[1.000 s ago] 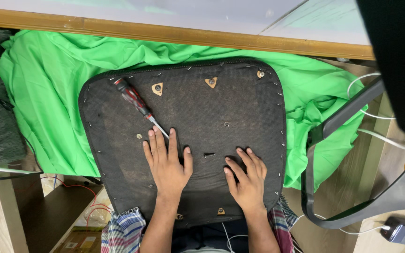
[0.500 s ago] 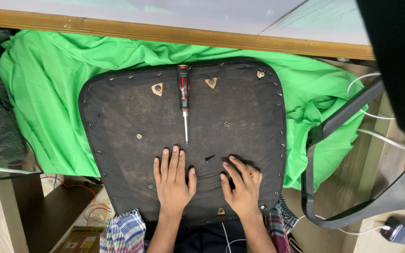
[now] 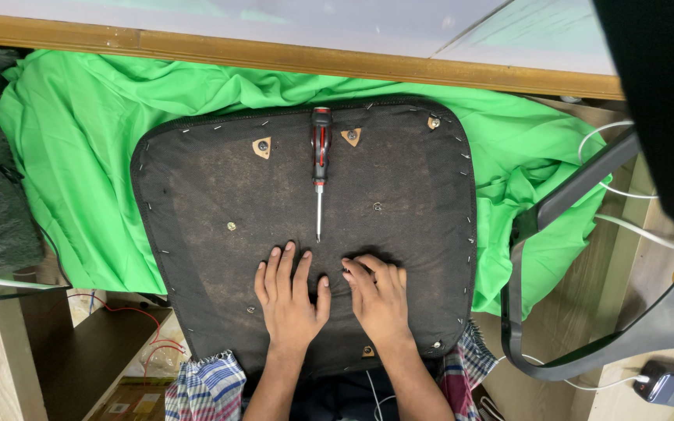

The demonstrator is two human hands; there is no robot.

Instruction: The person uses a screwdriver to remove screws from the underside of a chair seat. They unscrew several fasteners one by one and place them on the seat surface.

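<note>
Head view: left hand [image 3: 289, 300] lies flat, fingers spread, holding nothing, on the upturned seat base [image 3: 196, 234]. Right hand [image 3: 380, 300], fingers curled, pinches a small black screw [image 3: 345, 270] beside it. A red-and-black screwdriver [image 3: 320, 164] lies free just beyond the fingertips, near the stapled far edge.

The seat base [image 3: 220, 195] lies on the cloth [image 3: 72, 156]. The screwdriver [image 3: 320, 160] lies on it toward its far edge; both hands rest near its near edge.

Even, bright light falls from above my hands; shadows beneath my fingers are faint, everything near them looks sharp, with no glare.
</note>
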